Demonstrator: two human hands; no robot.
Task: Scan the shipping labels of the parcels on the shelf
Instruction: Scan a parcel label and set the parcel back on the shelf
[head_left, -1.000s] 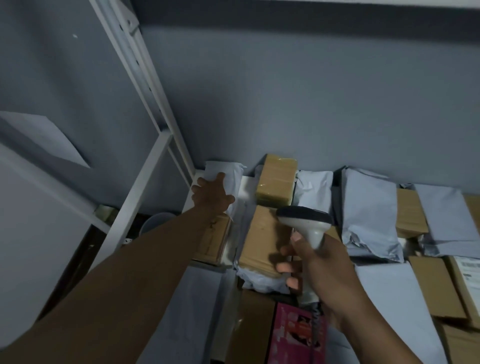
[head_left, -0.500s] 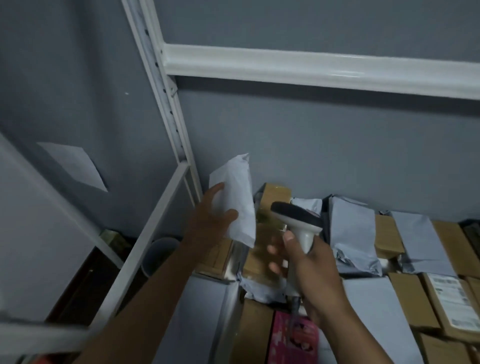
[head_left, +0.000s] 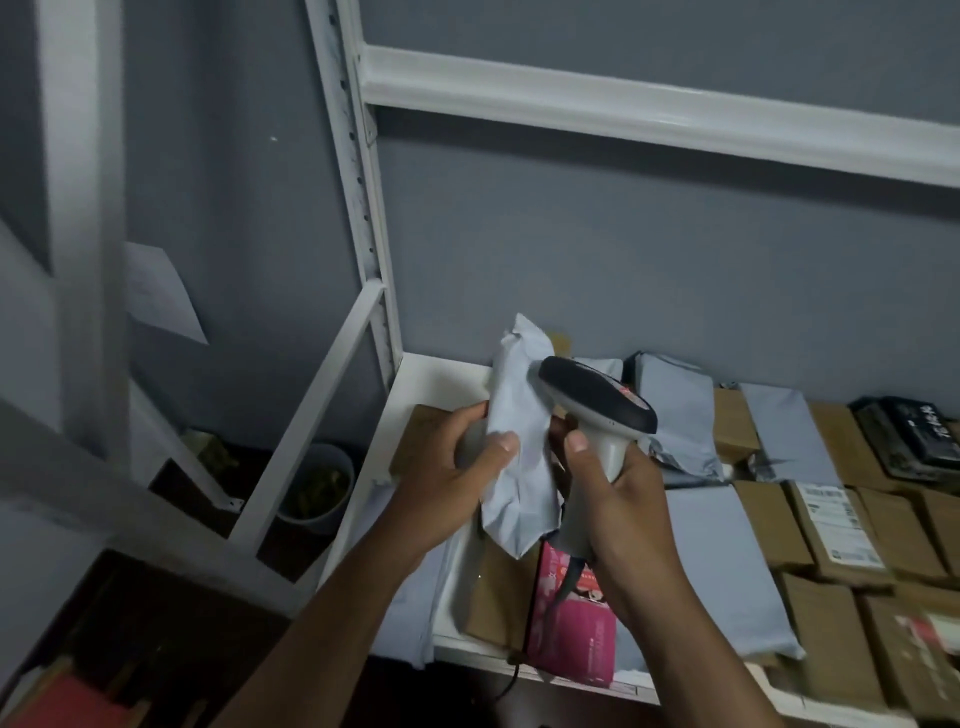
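My left hand (head_left: 449, 478) grips a pale grey poly-mailer parcel (head_left: 519, 441) and holds it upright above the white shelf (head_left: 415, 379). My right hand (head_left: 618, 499) grips the handle of a grey barcode scanner (head_left: 597, 405) with a dark head, right beside the parcel. The scanner's head points up and to the left, over the parcel's upper part. No label shows on the parcel's visible side. Below the hands lie several grey mailers and brown cardboard boxes, among them a pink box (head_left: 571, 623) and a box with a white shipping label (head_left: 831, 514).
A white upright post (head_left: 358, 182) and a crossbeam (head_left: 623, 114) frame the shelf against a grey wall. A diagonal brace (head_left: 311, 415) runs down to the left. A pale bucket (head_left: 317, 488) stands on the floor left of the shelf. A dark packet (head_left: 914, 431) lies at far right.
My left hand lifted the grey mailer from the shelf's back left corner and drew it nearer. The scanner in my right hand rose beside it. The camera tilted upward.
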